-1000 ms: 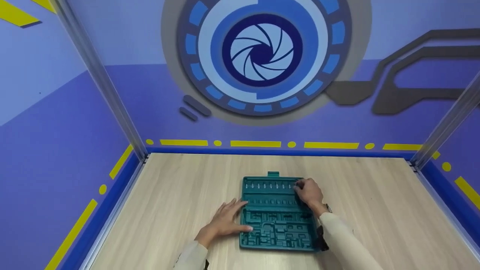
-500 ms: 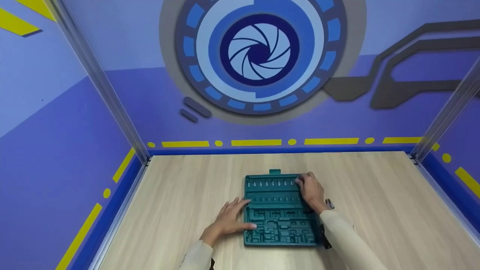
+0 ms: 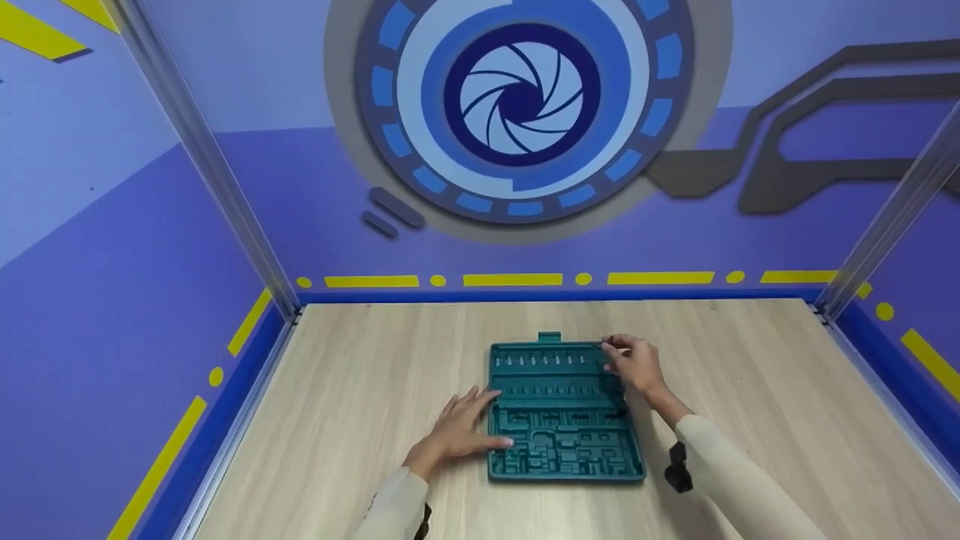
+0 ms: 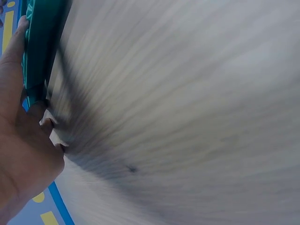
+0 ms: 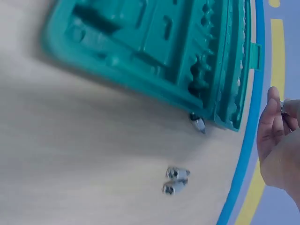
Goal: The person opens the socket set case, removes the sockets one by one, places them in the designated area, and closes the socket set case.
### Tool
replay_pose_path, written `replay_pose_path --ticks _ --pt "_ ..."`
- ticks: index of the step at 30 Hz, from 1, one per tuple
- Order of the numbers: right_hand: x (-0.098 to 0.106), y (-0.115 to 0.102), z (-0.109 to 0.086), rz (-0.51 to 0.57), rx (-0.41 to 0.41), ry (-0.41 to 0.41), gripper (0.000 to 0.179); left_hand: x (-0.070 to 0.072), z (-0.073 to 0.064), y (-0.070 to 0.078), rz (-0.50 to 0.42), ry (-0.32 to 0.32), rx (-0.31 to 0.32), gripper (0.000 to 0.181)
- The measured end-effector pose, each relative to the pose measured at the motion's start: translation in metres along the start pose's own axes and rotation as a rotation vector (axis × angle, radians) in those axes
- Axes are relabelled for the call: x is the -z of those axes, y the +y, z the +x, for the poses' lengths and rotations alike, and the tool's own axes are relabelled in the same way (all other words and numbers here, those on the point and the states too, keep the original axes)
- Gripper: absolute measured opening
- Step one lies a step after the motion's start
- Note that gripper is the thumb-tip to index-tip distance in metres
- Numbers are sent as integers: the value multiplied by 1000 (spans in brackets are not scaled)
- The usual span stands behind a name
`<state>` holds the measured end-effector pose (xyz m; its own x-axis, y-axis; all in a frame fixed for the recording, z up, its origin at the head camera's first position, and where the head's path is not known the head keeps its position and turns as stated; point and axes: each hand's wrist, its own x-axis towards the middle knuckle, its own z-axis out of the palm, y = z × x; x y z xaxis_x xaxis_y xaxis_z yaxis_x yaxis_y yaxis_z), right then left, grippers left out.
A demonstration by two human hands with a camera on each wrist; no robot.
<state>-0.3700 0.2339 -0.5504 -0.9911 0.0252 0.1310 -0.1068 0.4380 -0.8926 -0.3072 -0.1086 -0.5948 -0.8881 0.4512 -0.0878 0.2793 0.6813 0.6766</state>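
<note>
A green moulded plastic tool case (image 3: pixel 553 411) lies opened flat on the table, with a row of small metal bits (image 3: pixel 545 360) along its far strip. My left hand (image 3: pixel 456 432) rests against the case's left edge, fingers spread, thumb laid over the rim. At the far right corner of the case, my right hand (image 3: pixel 637 366) pinches a small metal bit (image 5: pixel 282 108) between thumb and fingertips, mostly hidden by the fingers. Two loose metal bits (image 5: pixel 176 174) lie together on the table right of the case in the right wrist view, and another metal bit (image 5: pixel 198 123) lies close beside its edge.
The wooden table (image 3: pixel 375 375) is bounded by blue-purple printed panels (image 3: pixel 285 225) at the back and sides. Metal corner posts (image 3: pixel 202 157) rise at the rear. A latch tab (image 3: pixel 549 337) sticks out from the case's far edge.
My right hand has moved from over the right end of the bit row out to the far right corner, and its forearm has swung right. My left hand stays at the case edge.
</note>
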Motion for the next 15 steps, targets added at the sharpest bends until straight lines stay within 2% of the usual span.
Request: replay_pose_path --ticks 7,15 --pt "25 -2 -7 5 20 -81 33 -1 2 0 11 18 -4 96" --pt "49 9 -17 -27 -65 -203 40 -2 1 -1 10 6 7 95"
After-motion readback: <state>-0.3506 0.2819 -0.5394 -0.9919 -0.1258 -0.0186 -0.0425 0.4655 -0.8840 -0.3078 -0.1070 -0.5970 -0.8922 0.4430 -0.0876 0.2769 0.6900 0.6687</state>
